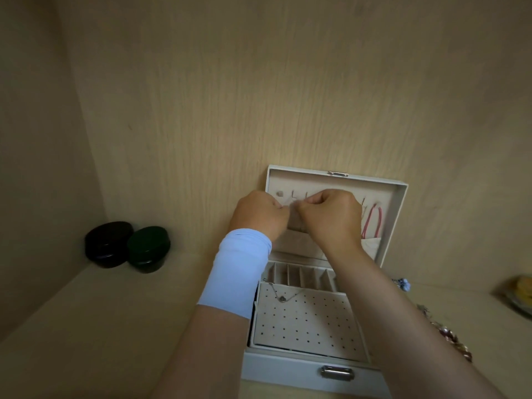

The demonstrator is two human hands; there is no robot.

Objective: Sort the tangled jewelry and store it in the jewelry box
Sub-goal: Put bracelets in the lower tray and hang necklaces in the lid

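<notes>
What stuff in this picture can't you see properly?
- Head view: anything between the left hand and right hand, hidden behind their curled fingers.
- Head view: jewelry pile on the right, partly covered by the right forearm.
- Head view: yellow thing, blurred and cut by the right edge.

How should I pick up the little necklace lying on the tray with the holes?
Pinch the necklace at its little pendant, coming straight down from above. Its thin chain lies flat on the tray, so the pendant is probably the easiest bump to catch.
</notes>
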